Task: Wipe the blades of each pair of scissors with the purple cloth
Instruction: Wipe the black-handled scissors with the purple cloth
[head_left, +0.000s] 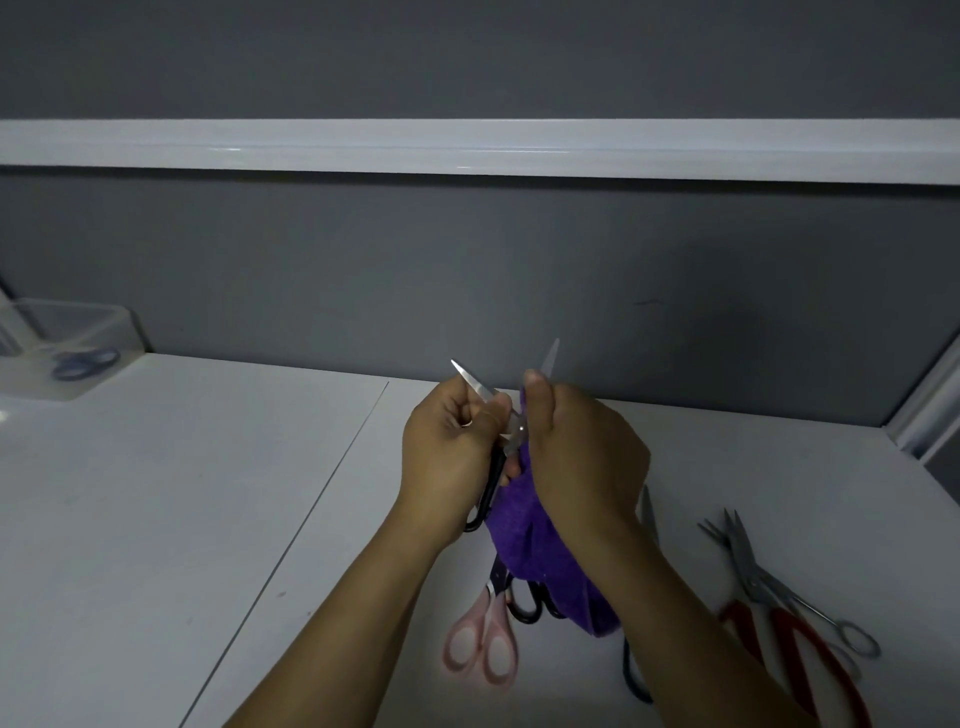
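Above the table (208, 493), left hand (447, 452) holds open scissors (493, 410); right hand (582, 457) clutches purple cloth (540, 551).

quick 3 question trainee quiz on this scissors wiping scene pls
1. True or false: the blades of the black-handled scissors in the left hand are spread open.
2. Which hand grips the purple cloth?
3. What lies nearest the clear plastic container? A) pink-handled scissors B) blue-handled scissors C) red-handled scissors

Key: 1 true; 2 the right hand; 3 B
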